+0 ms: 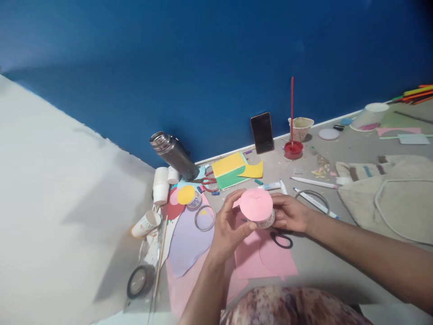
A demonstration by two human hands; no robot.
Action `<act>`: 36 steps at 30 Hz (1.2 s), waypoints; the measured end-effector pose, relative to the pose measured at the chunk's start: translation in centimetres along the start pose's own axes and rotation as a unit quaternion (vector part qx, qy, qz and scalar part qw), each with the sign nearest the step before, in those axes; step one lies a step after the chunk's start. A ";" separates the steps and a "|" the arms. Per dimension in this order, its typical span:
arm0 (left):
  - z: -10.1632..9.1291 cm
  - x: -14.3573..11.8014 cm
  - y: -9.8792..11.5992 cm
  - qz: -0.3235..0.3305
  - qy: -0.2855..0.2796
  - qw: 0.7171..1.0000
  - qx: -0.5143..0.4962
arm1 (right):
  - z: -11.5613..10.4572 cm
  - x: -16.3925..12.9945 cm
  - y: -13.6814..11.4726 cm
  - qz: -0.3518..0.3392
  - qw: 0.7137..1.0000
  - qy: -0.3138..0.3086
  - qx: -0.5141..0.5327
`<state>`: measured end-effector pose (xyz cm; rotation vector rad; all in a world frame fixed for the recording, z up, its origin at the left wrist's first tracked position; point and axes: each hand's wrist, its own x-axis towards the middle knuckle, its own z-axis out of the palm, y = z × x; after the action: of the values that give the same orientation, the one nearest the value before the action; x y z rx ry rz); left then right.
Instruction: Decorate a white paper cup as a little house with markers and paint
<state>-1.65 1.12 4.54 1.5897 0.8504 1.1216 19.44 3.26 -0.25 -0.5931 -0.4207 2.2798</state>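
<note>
My left hand point(227, 232) and my right hand point(290, 213) hold a short cut-down paper cup point(267, 221) with a printed side between them. A round pink paper disc point(256, 204) lies over its top. My left fingers and thumb close around the left side, while the right fingers grip the right side. Below them, black-handled scissors point(282, 241) rest on a pink paper sheet point(270, 264), their blades largely hidden. To the left sits a similar short cup point(194, 201) topped with a yellow paper disc point(185, 195).
A steel flask point(176, 158) leans near the blue wall, beside white paper cups point(160, 185). A phone point(262, 133) stands against the wall. Red paint point(293, 150) holds an upright stick. Tape point(139, 282), markers point(316, 182) and a cloth bag point(385, 198) lie around.
</note>
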 end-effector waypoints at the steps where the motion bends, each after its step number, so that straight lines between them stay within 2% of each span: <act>1: -0.1 0.0 0.1 0.001 -0.006 1.000 0.013 | 0.0 0.0 0.1 0.004 1.000 0.001 -0.003; 5: 0.0 0.0 0.5 0.011 -0.029 0.998 0.061 | 0.1 -0.1 0.5 0.010 1.000 0.008 -0.022; 9: -0.5 0.2 1.0 0.022 -0.007 0.996 0.088 | 0.4 0.0 0.8 -0.008 0.999 0.014 -0.048; 11: -1.3 0.2 1.0 0.010 0.044 0.995 0.092 | 0.5 0.0 0.8 -0.021 0.997 0.011 -0.068; 13: -2.4 0.2 0.9 -0.020 0.128 0.988 0.078 | 0.5 -0.1 0.8 -0.026 0.995 0.006 -0.091; 16: -4.2 -0.4 0.7 -0.076 0.232 0.970 0.018 | 0.4 -0.3 1.0 -0.019 0.991 -0.004 -0.129; 18: -5.5 -0.9 0.8 -0.092 0.282 0.955 -0.018 | 0.2 -0.4 1.3 -0.012 0.985 -0.004 -0.173; 21: -7.8 -1.3 1.3 -0.064 0.362 0.930 -0.017 | -0.4 -0.5 1.7 0.019 0.975 -0.004 -0.222; 25: -11.8 -0.7 2.3 -0.015 0.499 0.866 0.020 | -1.3 -0.4 2.2 0.037 0.964 -0.017 -0.263; 29: -15.5 1.2 1.9 0.037 0.546 0.837 -0.009 | -1.9 -0.4 2.6 0.041 0.961 -0.029 -0.273; 31: -16.7 2.3 0.9 0.025 0.560 0.827 0.046 | -2.1 -0.6 2.8 0.032 0.959 -0.032 -0.280; 36: -18.6 4.0 -2.9 -0.022 0.563 0.821 0.094 | -1.9 -1.4 2.8 0.016 0.950 -0.014 -0.310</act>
<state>-17.87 11.45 4.66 0.9056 1.7762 2.0180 19.76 0.57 -2.68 -0.8754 -1.1705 2.1700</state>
